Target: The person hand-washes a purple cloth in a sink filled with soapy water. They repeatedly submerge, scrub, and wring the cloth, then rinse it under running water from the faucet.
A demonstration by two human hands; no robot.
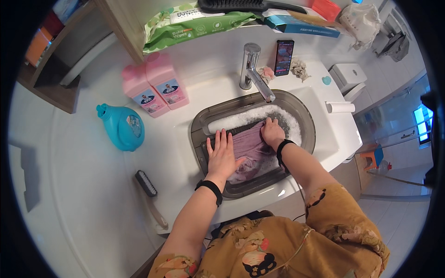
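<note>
A wet mauve cloth (248, 142) lies over a dark ribbed washboard surface (240, 130) in a translucent grey plastic basin (309, 121). White suds (240, 116) float on the water around it. My left hand (222, 154) rests flat on the cloth's left edge, fingers extended and slightly apart. On the other side, my right hand (273, 132) is curled down onto the cloth's upper right end, gripping it; the fingertips are partly hidden. Foamy folds of the cloth bunch up below, between my wrists.
The basin stands in a white washbasin (321, 100) under a chrome faucet (251, 66). Left are a scrub brush (146, 183), a blue detergent bottle (123, 127) and pink jugs (167, 81). A phone (284, 57) leans at the back, below a shelf holding a wipes pack (205, 27).
</note>
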